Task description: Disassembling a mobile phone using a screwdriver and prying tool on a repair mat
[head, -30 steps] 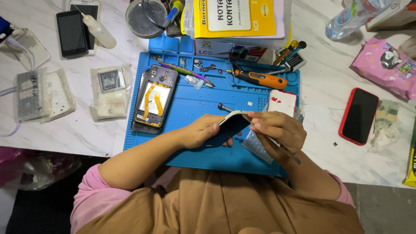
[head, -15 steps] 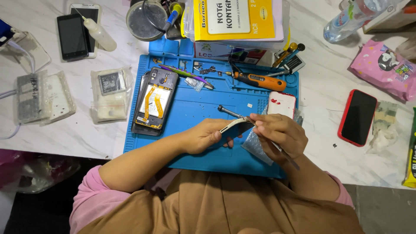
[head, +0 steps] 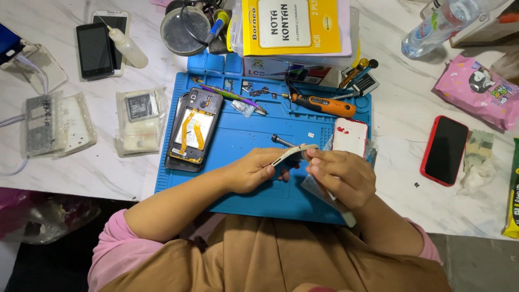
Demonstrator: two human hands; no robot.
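Phone panel (head: 292, 154) tilted, clamped in left hand (head: 254, 170) grip; right hand (head: 340, 176) fingers pinch its edge.

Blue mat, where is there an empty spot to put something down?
The blue mat is bare between the opened phone and the left hand, and along its near-left edge. Its far edge is crowded with the orange screwdriver, tweezers and small parts.

We work at a white marbled table (head: 400, 124). Directly on it lie a blue repair mat (head: 243, 135), a red-cased phone (head: 444, 150), a pink packet (head: 476, 89), a plastic bottle (head: 432, 24), two phones (head: 102, 43) side by side, a dropper bottle (head: 125, 46) and bagged parts (head: 138, 121).
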